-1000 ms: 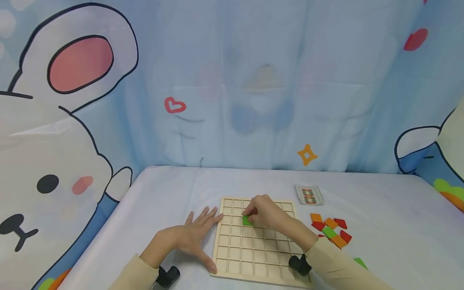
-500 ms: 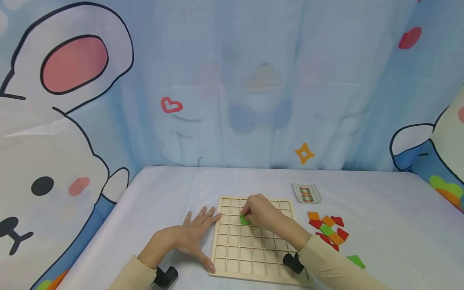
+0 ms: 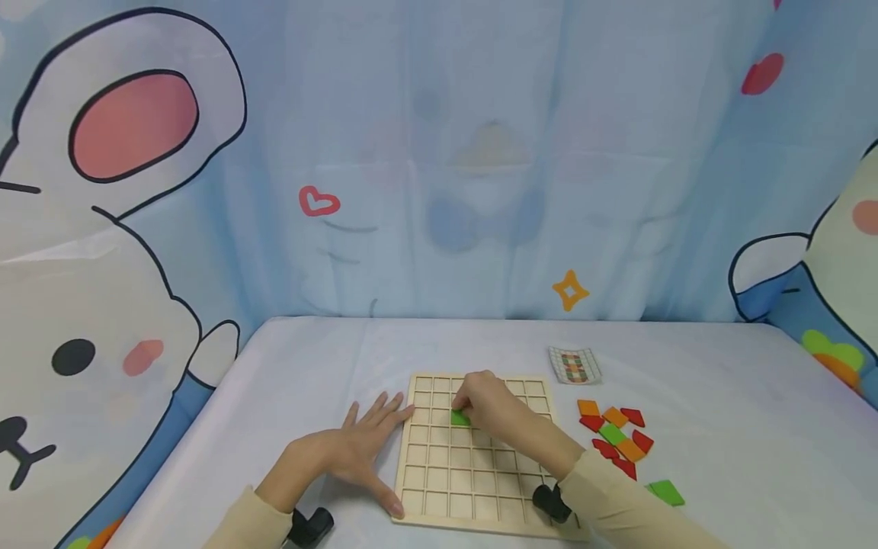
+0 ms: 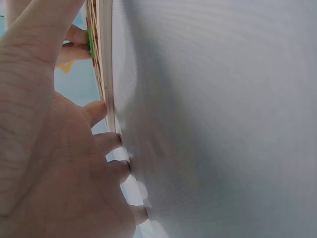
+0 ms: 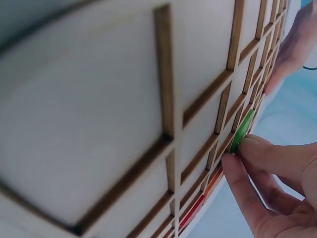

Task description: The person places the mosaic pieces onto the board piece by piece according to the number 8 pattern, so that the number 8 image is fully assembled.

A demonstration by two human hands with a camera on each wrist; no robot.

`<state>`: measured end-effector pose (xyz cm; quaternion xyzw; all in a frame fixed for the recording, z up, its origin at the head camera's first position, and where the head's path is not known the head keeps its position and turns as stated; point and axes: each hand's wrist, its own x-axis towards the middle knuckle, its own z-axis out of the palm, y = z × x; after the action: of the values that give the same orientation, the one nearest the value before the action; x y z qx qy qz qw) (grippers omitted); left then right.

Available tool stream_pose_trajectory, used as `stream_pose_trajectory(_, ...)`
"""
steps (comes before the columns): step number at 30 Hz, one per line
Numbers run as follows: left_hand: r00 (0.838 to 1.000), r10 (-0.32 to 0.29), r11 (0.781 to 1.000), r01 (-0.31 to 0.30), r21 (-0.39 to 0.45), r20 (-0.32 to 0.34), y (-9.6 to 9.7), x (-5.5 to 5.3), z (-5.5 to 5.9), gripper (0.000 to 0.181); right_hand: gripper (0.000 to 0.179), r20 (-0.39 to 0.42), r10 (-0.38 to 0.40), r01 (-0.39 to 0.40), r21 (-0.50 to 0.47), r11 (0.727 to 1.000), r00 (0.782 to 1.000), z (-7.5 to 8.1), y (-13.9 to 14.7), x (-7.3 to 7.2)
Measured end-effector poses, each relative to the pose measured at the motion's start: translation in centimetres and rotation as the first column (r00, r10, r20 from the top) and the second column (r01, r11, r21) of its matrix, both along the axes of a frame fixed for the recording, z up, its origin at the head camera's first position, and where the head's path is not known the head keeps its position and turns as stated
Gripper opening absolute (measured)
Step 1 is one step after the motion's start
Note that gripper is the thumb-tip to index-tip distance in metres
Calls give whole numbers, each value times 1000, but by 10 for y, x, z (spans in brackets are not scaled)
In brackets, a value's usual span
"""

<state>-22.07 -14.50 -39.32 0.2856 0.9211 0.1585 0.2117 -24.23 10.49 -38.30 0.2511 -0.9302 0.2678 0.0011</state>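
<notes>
Left hand (image 3: 358,451), fingers spread, touches the left edge of a wooden grid board (image 3: 439,480); a green tile (image 3: 460,418), at a cell in the board's far half, is pinched by the right hand (image 3: 490,404); farther right lie a printed card (image 3: 575,367) and loose coloured pieces (image 3: 613,435).

Bd (image 3: 437,479) was pale wood w/ a dk brown grid. Pinched tile (image 3: 459,418) was green; loose tiles (image 3: 588,409) were orange, red & green. Card (image 3: 575,366) was white, w/ grey grid & red/orange/green block patt. Cloth (image 3: 741,427) was white. Curtain (image 3: 384,91) was lt blue, w/ red heart outline (image 3: 302,201), orange star (image 3: 559,288) & white, blk-outlined cartoon animal (image 3: 130,297). Sleeves (image 3: 252,522) were beige, wrist cams (image 3: 312,528) blk.
</notes>
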Motion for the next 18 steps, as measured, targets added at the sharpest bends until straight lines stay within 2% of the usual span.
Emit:
stream_pose_trajectory(5, 1000, 2, 1000, -2, 8, -3, -1, 2, 1, 131, 17, -25, 21, -22, -45, 999, 999, -2, 8, 4)
stream_pose_trajectory(10, 1000, 6, 1000, -6, 7, -4, -1, 2, 0, 131, 14, -40, 37, -39, -51, 998, 999, 3, 24, 16)
stream_pose_trajectory(18, 1000, -7, 1000, 7, 18, -4, -2, 2, 1, 131, 11, 20, 23, -23, -31, 999, 1000, 16, 72, 41)
